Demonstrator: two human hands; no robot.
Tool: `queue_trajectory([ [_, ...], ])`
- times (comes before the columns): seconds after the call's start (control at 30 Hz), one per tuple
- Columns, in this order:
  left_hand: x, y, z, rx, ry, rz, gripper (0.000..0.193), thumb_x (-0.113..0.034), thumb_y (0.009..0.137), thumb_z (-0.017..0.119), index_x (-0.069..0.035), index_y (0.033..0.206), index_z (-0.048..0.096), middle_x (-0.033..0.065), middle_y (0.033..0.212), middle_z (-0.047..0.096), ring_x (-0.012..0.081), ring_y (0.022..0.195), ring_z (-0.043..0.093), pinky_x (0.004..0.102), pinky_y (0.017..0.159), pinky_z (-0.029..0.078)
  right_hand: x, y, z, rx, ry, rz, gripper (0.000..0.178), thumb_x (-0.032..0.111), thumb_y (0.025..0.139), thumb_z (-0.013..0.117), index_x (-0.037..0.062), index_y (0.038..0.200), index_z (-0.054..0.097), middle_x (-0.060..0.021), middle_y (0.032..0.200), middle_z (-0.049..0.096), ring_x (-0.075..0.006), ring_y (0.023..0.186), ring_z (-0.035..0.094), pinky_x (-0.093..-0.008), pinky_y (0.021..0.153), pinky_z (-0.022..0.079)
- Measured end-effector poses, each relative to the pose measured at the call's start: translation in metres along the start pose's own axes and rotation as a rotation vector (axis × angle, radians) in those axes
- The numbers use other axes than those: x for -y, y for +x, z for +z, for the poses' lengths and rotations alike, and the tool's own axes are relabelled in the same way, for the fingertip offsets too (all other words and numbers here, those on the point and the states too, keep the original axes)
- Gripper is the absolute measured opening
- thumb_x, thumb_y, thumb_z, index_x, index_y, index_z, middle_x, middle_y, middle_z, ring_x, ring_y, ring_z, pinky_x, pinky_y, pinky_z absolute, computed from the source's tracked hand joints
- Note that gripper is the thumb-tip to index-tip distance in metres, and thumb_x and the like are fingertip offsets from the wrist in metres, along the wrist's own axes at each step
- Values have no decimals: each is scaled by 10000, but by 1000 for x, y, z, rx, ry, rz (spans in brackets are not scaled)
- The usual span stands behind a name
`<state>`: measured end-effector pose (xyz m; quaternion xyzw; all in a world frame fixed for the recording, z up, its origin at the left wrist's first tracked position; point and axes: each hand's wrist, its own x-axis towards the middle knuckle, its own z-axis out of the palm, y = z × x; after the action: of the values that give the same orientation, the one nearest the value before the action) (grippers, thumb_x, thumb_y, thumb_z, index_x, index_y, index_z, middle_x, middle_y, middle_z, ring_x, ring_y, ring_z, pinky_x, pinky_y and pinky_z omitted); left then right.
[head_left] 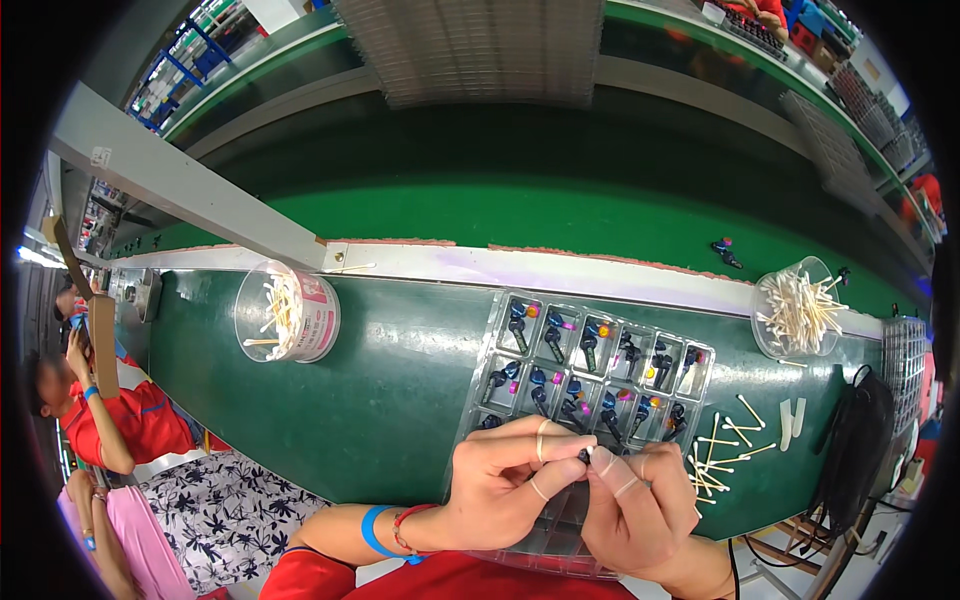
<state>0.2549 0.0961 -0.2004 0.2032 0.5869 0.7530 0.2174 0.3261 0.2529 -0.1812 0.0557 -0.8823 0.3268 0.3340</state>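
1. Earbud, dark (pixel 584 456), one: held at the fingertips, above the near part of the tray. Only a small rounded part is exposed; its pointing direction and long axis are concealed by the fingers and cannot be told.
2. Left hand (pixel 508 485): thumb and forefinger pinched on the dark earbud.
3. Right hand (pixel 640 505): fingers curled, tips brought against the earbud. A small white tip is seen there; whether it is gripped by this hand cannot be told.
4. Tray, clear plastic (pixel 485 350), compartmented: set on the green worktop (pixel 250 400), its near part partly covered by the hands. In the two far rows, dark blue earbuds (pixel 517 328) are held, with orange, pink or purple parts visible on many. Stems are mostly directed toward the near side, at differing slants.
5. Tub, left, with pink-marked label (pixel 318 318): tilted in appearance, partly filled with white cotton swabs (pixel 285 310).
6. Tub, right, clear (pixel 772 338): heaped with cotton swabs, fanned in many directions.
7. Loose swabs (pixel 718 442): scattered and crossed, right of the tray.
8. Strips, pale (pixel 786 424), two: laid side by side near the loose swabs, long axes running near to far.
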Motion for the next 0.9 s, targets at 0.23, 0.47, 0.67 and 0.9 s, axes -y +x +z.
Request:
queue_trajectory([
  [0.23, 1, 0, 0, -6, -18, -15, 268, 102, 954, 682, 38, 1205, 752, 108, 1052, 733, 54, 809, 624, 199, 620, 459, -1, -1, -1, -5, 43, 15, 304, -100, 753, 805, -46, 1043, 732, -76, 777, 588, -216, 617, 533, -337, 534, 420],
  [0.47, 1, 1, 1, -20, -6, -10, 259, 102, 953, 688, 41, 1196, 752, 108, 1046, 730, 57, 819, 632, 199, 631, 471, -3, 0, -1, -9, 63, 9, 301, -97, 751, 807, -35, 1035, 733, -79, 775, 592, -217, 611, 535, -327, 536, 427],
  [0.67, 2, 0, 1, -26, 8, -10, 250, 101, 951, 691, 40, 1185, 758, 109, 1032, 730, 55, 808, 627, 201, 625, 464, -3, -1, 1, 1, 63, 23, 285, -96, 749, 810, -33, 1015, 733, -74, 760, 580, -219, 603, 532, -324, 533, 420],
  [0.9, -7, 3, 2, -47, 55, -65, 211, 132, 908, 661, 94, 1089, 763, 165, 951, 743, 155, 809, 694, 266, 683, 526, 1, -2, 1, 7, 106, 116, 266, -103, 760, 802, -45, 1012, 740, -76, 727, 560, -215, 579, 517, -320, 513, 393],
])
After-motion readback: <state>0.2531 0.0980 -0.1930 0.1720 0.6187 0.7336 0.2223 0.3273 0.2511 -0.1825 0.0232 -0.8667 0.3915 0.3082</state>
